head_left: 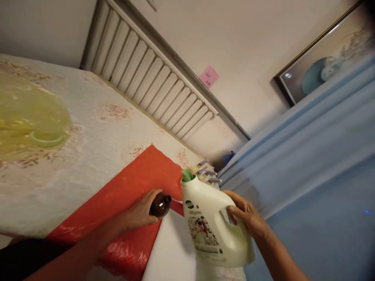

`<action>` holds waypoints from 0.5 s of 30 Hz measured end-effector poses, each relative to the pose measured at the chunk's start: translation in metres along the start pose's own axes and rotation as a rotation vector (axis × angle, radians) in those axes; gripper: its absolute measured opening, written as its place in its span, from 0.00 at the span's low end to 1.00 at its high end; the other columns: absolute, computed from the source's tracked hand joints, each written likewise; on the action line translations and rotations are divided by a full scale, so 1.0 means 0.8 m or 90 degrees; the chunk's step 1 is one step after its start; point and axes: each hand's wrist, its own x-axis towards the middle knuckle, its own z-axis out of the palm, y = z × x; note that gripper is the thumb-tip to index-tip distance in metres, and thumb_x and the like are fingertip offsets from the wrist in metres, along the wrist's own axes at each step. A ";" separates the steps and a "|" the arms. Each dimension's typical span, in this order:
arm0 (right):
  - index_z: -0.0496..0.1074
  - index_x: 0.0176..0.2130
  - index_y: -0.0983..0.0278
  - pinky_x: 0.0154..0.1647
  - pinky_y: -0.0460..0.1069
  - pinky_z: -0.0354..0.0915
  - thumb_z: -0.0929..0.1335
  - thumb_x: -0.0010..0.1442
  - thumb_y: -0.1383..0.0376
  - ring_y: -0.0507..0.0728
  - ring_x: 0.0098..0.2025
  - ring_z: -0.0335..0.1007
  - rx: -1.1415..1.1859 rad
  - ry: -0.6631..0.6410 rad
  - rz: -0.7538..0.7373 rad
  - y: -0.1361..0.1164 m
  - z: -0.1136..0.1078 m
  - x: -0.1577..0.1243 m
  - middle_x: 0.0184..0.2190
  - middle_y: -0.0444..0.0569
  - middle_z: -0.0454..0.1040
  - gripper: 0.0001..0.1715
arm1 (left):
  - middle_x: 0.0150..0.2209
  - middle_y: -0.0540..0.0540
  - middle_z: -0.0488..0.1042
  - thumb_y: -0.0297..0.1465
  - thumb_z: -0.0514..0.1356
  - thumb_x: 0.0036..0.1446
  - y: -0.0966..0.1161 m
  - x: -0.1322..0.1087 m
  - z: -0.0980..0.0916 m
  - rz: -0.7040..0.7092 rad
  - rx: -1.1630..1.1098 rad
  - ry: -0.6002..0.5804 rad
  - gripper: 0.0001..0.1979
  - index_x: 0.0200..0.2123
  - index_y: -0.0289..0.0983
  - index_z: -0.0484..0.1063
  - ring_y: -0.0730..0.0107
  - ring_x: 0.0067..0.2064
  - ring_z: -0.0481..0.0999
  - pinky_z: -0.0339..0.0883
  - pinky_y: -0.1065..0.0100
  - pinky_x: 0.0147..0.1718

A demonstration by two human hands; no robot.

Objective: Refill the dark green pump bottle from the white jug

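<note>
The table (96, 156) is spread out below the fingers, its flowered cloth running far beyond the left ones. A red bag (137, 171) is laid under the left hand (143, 210), perhaps as a cover for the cloth. Between the two hands, the jug (215, 238) is held at its handle, the right hand's (249, 216) fingers being wrapped about it, presumably because the body is too broad for one palm; whether its base is supported cannot be told. The bottle (158, 207) is grasped between left thumb and fingers, apparently around its body so that the neck is left free. The jug's green spout (187, 175) is left untouched, ahead of the right fingers.
</note>
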 end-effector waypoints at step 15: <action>0.71 0.56 0.63 0.23 0.44 0.52 0.71 0.56 0.49 0.47 0.23 0.54 -0.049 -0.073 0.098 0.009 -0.005 -0.032 0.31 0.45 0.70 0.34 | 0.63 0.37 0.63 0.29 0.66 0.38 0.004 0.005 -0.011 -0.070 -0.053 -0.038 0.49 0.65 0.38 0.51 0.44 0.62 0.63 0.63 0.56 0.55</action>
